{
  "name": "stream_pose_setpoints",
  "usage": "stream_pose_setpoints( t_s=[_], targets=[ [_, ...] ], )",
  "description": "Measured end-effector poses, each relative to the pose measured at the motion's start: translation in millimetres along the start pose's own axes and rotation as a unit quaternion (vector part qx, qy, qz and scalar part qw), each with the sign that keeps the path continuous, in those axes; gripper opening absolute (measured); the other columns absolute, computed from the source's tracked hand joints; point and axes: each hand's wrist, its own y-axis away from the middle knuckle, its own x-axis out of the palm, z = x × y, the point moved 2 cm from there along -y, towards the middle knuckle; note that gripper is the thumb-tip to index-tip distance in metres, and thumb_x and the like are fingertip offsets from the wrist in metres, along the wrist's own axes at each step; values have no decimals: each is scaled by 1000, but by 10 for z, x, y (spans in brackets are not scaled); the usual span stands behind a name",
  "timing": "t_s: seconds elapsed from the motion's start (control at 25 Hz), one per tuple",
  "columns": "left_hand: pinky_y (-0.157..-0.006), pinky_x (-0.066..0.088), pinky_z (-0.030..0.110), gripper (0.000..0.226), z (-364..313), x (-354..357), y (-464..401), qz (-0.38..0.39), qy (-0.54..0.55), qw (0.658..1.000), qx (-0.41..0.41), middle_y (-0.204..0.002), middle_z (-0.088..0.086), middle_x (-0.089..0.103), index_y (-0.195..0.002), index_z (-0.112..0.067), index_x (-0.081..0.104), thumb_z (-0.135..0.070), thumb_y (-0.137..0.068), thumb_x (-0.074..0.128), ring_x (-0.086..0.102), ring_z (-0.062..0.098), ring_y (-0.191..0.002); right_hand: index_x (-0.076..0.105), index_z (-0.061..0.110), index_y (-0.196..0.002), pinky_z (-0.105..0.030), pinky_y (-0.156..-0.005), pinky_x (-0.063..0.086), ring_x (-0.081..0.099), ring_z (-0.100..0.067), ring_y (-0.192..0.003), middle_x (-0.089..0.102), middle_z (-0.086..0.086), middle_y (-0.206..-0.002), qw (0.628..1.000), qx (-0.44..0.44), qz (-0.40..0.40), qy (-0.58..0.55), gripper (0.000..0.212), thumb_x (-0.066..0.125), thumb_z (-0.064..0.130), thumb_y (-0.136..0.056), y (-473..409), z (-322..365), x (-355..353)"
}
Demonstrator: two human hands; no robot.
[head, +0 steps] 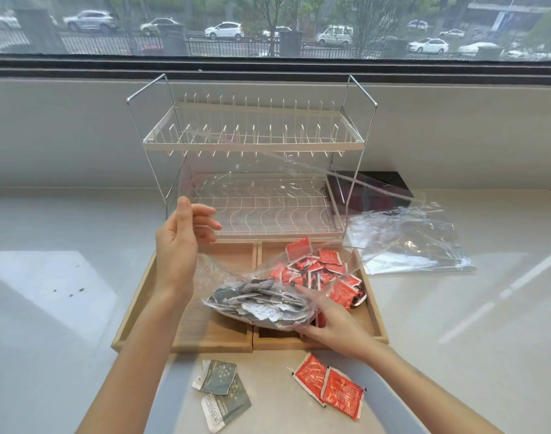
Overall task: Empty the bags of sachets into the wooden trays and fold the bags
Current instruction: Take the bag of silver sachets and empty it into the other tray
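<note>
Trays first: two wooden trays sat side by side on the pale counter, touching along their long edges; the left tray (227, 255) looked bare where I could see its floor, the right tray (369, 311) had a heap of red sachets (314, 264) piled toward its far end. Above both, a clear plastic bag (236, 277) was held up in the air, and its low, bulging part was stuffed with grey sachets (261, 302); that lump ran roughly left to right and hung over the seam between the trays. Bag's long axis went from near-left up to far-right, with the loose end trailing up in front of the white wire dish rack (252, 142); couldn't tell where the mouth was. Left hand (180, 245) was pinching the film at the top left, thumb and fingers closed on it; right hand (327, 321) was pressed against the full end from the near right side, fingers spread on the plastic, so not a real clamp. Off to the right lay an empty clear bag (415, 245), flat-ish on the counter. Near edge: two grey sachets (220, 389) on the left, two red ones (330, 386) on the right, all lying loose outside the trays.
</note>
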Motion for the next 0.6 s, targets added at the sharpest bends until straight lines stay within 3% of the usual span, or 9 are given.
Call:
stream_pose_setpoints(
  t_s=[0.12,0.2,0.32,0.4,0.44,0.52,0.6],
  targets=[
    [-63,47,14,42,32,-85,-13,21,22,999,-12,-58,-10,68,-79,-22,61,-41,-95,26,61,2,-61,55,19,-121,-22,-94,44,57,-11,-109,58,7,-126,998,21,-40,-36,41,63,29,-82,-68,-37,26],
    [-81,45,22,43,138,-211,-9,53,13,998,-13,-77,-12,73,-94,-29,60,-61,-85,32,66,4,-82,60,18,-114,-6,-83,42,58,-7,-104,62,8,-118,997,19,-51,-57,31,63,23,-83,-73,-31,33],
    [-105,35,38,90,472,-424,87,114,-87,988,-56,-123,-10,60,-123,-30,46,-87,-54,42,52,7,-118,61,17,-112,-1,-73,39,56,-4,-97,60,13,-109,995,26,-67,-71,29,60,16,-83,-112,-16,8],
    [-111,27,48,111,694,-520,213,171,-147,969,-99,-143,-2,42,-134,-29,35,-92,-44,39,39,14,-131,62,15,-111,-15,-77,44,59,-8,-95,64,8,-107,996,26,-68,-54,27,58,17,-84,-157,-12,-9],
    [-112,24,47,113,781,-550,267,195,-144,964,-111,-146,-2,36,-135,-33,31,-94,-40,37,34,15,-133,62,15,-111,-19,-78,46,61,-9,-94,65,5,-107,996,33,-67,-41,27,58,16,-85,-183,-17,-19],
    [-111,22,38,109,852,-582,341,219,-122,961,-121,-143,-7,36,-130,-41,28,-96,-36,36,33,11,-132,62,12,-111,-9,-69,43,59,2,-81,65,3,-103,996,50,-64,-35,28,56,19,-85,-232,-27,-40],
    [-106,23,29,111,931,-599,380,232,-166,949,-136,-140,-14,32,-130,-40,27,-94,-33,43,33,5,-127,62,12,-112,-8,-68,43,59,4,-80,66,1,-104,995,67,-63,-42,36,56,28,-80,-284,-16,-69]
  ],
)
